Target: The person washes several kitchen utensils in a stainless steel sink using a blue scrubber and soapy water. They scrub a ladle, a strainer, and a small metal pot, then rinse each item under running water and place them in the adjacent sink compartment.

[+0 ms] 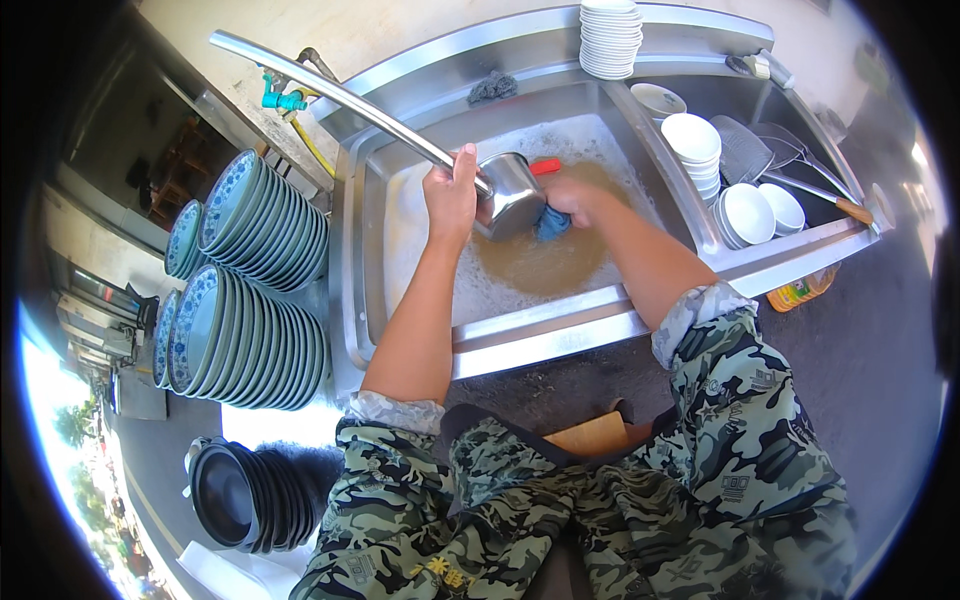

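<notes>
My left hand [452, 196] grips the long tubular handle of a stainless steel ladle [514, 202] near its deep cup, over soapy brown water [555, 262] in a steel sink [540, 306]. The handle slants up to the upper left. At the right side of the cup, my right hand [571, 201] is closed on a blue cloth [553, 223], its fingers partly hidden. Just behind that hand a red object [545, 166] shows, too little of it to name.
Tall stacks of blue-patterned plates [259, 221] stand left of the sink, black dishes [240, 499] below them. White bowls [691, 139] and wire strainers [739, 146] fill the right basin. Small white dishes [611, 41] and a steel scourer [492, 88] sit on the back ledge.
</notes>
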